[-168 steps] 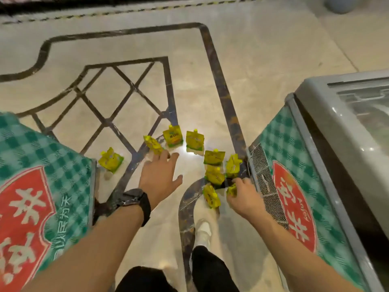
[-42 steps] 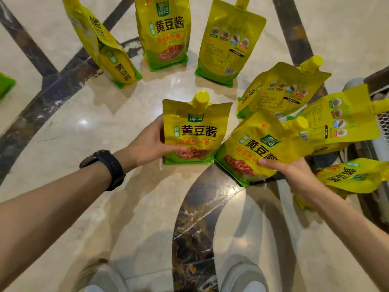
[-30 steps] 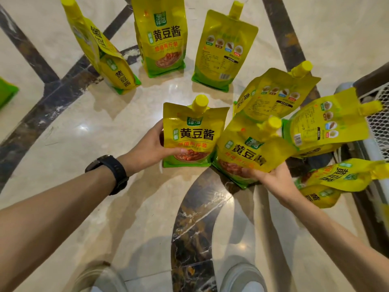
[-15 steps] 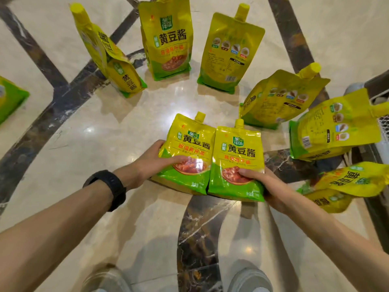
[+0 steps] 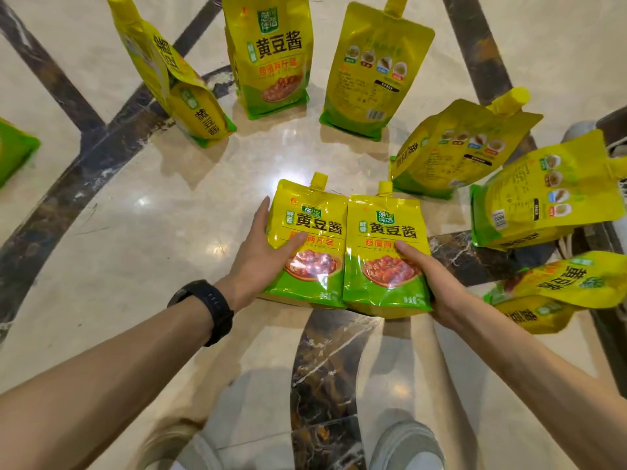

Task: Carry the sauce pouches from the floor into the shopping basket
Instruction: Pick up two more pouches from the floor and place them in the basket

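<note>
Now the left pouch (image 5: 305, 239) and the right pouch (image 5: 383, 252) lie face-up side by side, edges touching, spouts pointing away, seemingly lifted clear of the floor (image 5: 152, 249). A second ago the right one hung tilted; it has since been squared against its neighbour. The left hand (image 5: 258, 252) grips its pouch, thumb across the front, fingers round the left edge; the right hand (image 5: 437, 283) clamps the other with its thumb on the front. Pickup looks finished, so carrying comes next. The other pouches (image 5: 271, 59) wait around them, and the basket is not plainly in view.
</note>
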Demonstrator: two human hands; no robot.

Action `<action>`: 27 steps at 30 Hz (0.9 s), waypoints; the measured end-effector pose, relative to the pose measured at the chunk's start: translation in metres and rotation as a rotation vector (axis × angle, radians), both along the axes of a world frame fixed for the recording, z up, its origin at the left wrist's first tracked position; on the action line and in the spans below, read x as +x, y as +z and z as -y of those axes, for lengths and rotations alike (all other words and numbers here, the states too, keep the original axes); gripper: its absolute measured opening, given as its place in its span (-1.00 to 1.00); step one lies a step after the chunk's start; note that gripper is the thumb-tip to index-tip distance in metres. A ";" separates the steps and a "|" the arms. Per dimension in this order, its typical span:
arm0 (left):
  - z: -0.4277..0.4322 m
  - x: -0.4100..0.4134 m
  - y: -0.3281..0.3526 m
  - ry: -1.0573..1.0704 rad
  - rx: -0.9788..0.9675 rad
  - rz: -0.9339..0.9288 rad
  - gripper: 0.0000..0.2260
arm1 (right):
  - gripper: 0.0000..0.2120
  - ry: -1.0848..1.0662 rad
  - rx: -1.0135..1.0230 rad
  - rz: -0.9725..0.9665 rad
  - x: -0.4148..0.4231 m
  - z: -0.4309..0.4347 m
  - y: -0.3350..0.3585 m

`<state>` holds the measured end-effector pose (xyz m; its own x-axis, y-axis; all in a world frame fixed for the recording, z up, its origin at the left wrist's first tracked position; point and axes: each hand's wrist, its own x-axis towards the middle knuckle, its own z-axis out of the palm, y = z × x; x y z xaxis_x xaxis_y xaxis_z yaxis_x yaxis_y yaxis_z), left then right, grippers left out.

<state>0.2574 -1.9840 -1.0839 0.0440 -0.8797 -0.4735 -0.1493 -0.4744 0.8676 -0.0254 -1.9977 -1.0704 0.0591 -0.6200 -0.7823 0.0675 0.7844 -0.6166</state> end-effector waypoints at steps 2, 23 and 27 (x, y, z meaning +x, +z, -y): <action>-0.001 0.001 -0.002 -0.004 -0.048 -0.029 -0.43 | -0.61 -0.022 -0.035 -0.091 0.002 -0.001 -0.004; 0.000 0.005 -0.013 0.053 0.014 0.117 -0.41 | -0.45 0.028 -0.070 -0.106 -0.002 -0.007 -0.003; -0.004 0.008 -0.015 0.054 0.054 -0.003 -0.17 | -0.42 0.014 -0.048 -0.088 -0.001 -0.007 -0.002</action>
<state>0.2655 -1.9799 -1.0986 0.0891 -0.8492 -0.5205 -0.1202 -0.5279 0.8407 -0.0260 -1.9909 -1.0725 0.0008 -0.6568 -0.7541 0.0006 0.7541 -0.6568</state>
